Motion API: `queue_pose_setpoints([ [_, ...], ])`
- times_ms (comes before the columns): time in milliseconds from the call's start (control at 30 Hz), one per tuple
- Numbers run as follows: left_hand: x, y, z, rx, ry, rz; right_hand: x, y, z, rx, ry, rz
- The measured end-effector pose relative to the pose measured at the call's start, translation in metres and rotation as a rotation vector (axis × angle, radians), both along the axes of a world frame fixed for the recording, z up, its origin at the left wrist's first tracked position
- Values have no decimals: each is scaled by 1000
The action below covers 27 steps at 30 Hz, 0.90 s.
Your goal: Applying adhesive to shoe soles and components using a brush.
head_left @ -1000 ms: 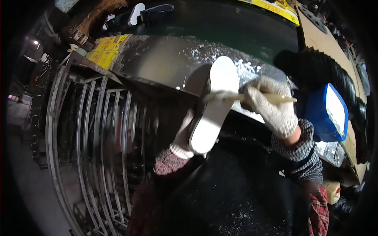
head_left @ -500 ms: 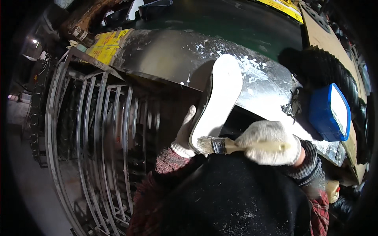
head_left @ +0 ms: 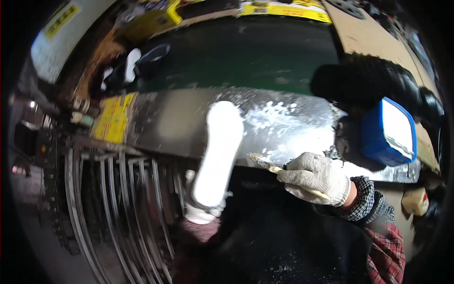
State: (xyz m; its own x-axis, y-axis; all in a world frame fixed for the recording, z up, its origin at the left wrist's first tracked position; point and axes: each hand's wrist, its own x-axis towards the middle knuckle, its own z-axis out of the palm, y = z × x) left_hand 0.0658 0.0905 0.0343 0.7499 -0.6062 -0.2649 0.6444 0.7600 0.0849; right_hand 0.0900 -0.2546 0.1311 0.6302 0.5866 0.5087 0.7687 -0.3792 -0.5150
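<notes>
A shoe sole [head_left: 218, 151], its upward face coated wet-looking white, stands lengthwise in front of me. My left hand [head_left: 201, 215], in a whitish knit glove, grips its near, heel end from beneath; most of its fingers are hidden behind the sole. To the right, my gloved right hand [head_left: 319, 179] is closed around the handle of a paintbrush [head_left: 265, 163]. The bristles point left and away, apart from the sole. Behind both lies a grey metal bench top [head_left: 165, 123] spattered with white liquid. A blue tub [head_left: 373, 135] with white contents stands right of my right hand.
A metal rack of bars [head_left: 111, 199] stands at the lower left. Beyond the bench stretches a dark green surface [head_left: 227, 61] with white-coated pieces [head_left: 131, 66] at its far left. Dark ridged stacked pieces [head_left: 373, 80] lie behind the tub. A beige jug [head_left: 415, 201] sits at right.
The brush has come off the sole's heel end and now stands apart to its right. The sole has shifted left and lower in view. More of the far surface shows as the view has shifted.
</notes>
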Motion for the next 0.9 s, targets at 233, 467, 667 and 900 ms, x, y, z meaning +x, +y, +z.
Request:
queue_pose_setpoints([
  [233,150,3,40,348,87,603,-27,-68,71,62,-182,-386],
  [467,199,-230,54,382,-178,-39,-57,-114,105,123,-487,-459],
  [667,205,-381,46,622,-198,-346,-102,-134,91,114,-460,-419],
  [900,194,-411,41,845,-264,-136,-134,-135,81,132,-428,-395],
])
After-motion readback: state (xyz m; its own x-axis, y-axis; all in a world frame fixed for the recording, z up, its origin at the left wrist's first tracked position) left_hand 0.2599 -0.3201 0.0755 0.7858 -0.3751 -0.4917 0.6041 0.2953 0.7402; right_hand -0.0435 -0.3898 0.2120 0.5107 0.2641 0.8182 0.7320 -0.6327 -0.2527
